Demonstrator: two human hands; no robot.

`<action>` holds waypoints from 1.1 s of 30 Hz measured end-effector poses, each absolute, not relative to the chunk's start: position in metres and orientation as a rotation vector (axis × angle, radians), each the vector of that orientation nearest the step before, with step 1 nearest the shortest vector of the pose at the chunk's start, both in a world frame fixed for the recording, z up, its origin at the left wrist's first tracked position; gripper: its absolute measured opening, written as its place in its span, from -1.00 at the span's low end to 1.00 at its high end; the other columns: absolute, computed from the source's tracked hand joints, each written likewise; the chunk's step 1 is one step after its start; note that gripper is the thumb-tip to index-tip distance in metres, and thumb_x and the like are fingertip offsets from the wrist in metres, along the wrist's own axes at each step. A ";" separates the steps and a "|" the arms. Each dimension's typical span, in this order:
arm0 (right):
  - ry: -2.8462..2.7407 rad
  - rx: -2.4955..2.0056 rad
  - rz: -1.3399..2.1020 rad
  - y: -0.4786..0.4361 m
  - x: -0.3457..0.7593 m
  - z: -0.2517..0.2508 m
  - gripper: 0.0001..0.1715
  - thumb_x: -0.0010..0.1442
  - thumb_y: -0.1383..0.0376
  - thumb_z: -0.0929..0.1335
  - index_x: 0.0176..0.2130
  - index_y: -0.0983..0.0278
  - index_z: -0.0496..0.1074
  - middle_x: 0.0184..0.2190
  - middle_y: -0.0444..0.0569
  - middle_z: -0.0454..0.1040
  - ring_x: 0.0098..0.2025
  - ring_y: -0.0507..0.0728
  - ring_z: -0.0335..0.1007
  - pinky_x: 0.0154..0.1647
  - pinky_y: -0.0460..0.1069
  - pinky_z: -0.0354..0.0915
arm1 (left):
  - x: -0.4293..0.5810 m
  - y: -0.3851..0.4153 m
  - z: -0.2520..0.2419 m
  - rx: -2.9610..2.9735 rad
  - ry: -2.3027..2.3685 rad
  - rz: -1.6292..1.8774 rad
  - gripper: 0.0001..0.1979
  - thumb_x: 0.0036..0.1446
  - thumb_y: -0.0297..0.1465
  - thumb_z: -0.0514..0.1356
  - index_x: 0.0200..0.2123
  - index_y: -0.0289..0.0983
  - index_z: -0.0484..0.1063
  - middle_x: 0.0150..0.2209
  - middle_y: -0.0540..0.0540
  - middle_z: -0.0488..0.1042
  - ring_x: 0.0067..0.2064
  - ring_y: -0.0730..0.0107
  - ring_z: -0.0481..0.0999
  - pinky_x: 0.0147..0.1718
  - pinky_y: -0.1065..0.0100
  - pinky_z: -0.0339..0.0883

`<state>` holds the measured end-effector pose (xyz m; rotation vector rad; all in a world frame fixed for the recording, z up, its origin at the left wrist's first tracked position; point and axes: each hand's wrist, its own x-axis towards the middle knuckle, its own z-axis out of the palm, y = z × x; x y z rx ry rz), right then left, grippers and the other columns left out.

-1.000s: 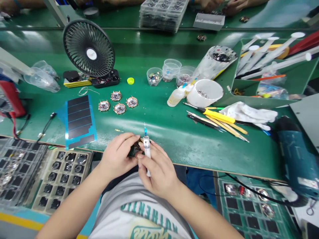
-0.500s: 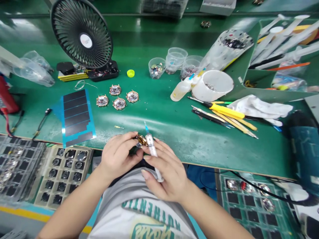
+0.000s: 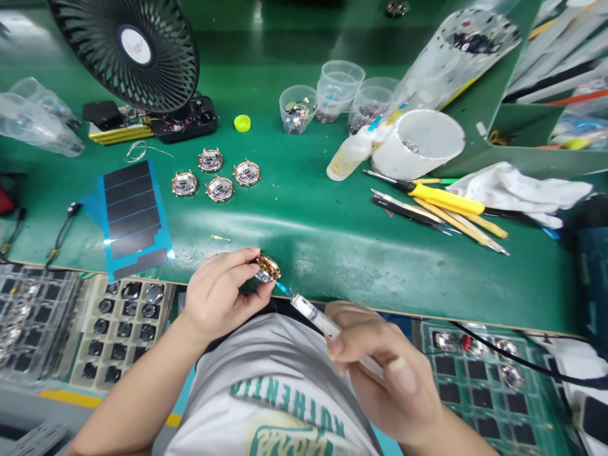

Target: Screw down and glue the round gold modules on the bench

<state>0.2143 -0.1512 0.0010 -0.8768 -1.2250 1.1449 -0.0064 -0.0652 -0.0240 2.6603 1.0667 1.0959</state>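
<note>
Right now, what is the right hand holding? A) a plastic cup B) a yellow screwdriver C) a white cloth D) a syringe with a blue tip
D: the right hand grips a syringe whose blue tip points at the round gold-rimmed part in the left hand.

Your tabletop (image 3: pixel 332 253) is covered in a green mat. Four round gold-rimmed parts (image 3: pixel 220 189) lie in a loose cluster just beside a blue-edged black sheet (image 3: pixel 134 218). Farther along sit a black desk fan (image 3: pixel 128 54), a lime bottle cap (image 3: pixel 242 123), clear plastic cups (image 3: pixel 298 109) and a white tub (image 3: pixel 418 144). To your right, yellow-handled tools (image 3: pixel 441 198) lie beside a crumpled white cloth (image 3: pixel 517 190).
</note>
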 end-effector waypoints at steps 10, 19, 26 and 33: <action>-1.148 -0.941 0.978 -0.143 0.192 -0.005 -0.55 0.56 0.16 0.11 -0.26 0.28 0.39 -0.59 -0.09 0.25 -0.51 0.05 0.18 -0.37 0.03 0.14 | -0.005 -0.064 -0.023 2.692 1.083 1.080 -0.62 0.12 -0.40 0.45 -0.09 -0.33 0.37 -0.10 -0.27 0.62 -0.06 0.31 0.67 -0.08 0.35 0.57; -1.207 -0.915 0.888 -0.146 0.187 -0.017 -0.59 0.53 0.20 0.12 -0.26 0.31 0.37 -0.54 -0.07 0.26 -0.49 0.04 0.18 -0.35 0.03 0.16 | -0.008 -0.065 -0.022 2.681 1.040 1.081 -0.63 0.11 -0.42 0.46 -0.11 -0.36 0.38 -0.10 -0.30 0.61 -0.07 0.29 0.66 -0.09 0.34 0.57; -1.257 -0.877 0.858 -0.145 0.188 -0.023 -0.61 0.52 0.22 0.11 -0.24 0.31 0.36 -0.53 -0.05 0.26 -0.48 0.04 0.17 -0.36 0.03 0.14 | -0.007 -0.065 -0.022 2.682 1.040 1.073 -0.62 0.11 -0.43 0.45 -0.10 -0.34 0.36 -0.10 -0.27 0.61 -0.07 0.32 0.66 -0.09 0.35 0.58; -1.251 -0.889 0.876 -0.144 0.186 -0.020 -0.60 0.52 0.21 0.13 -0.27 0.32 0.36 -0.54 -0.07 0.26 -0.49 0.03 0.17 -0.37 0.02 0.13 | -0.006 -0.063 -0.022 2.688 1.010 1.106 -0.66 0.11 -0.44 0.45 -0.14 -0.38 0.40 -0.12 -0.30 0.61 -0.10 0.33 0.66 -0.10 0.37 0.57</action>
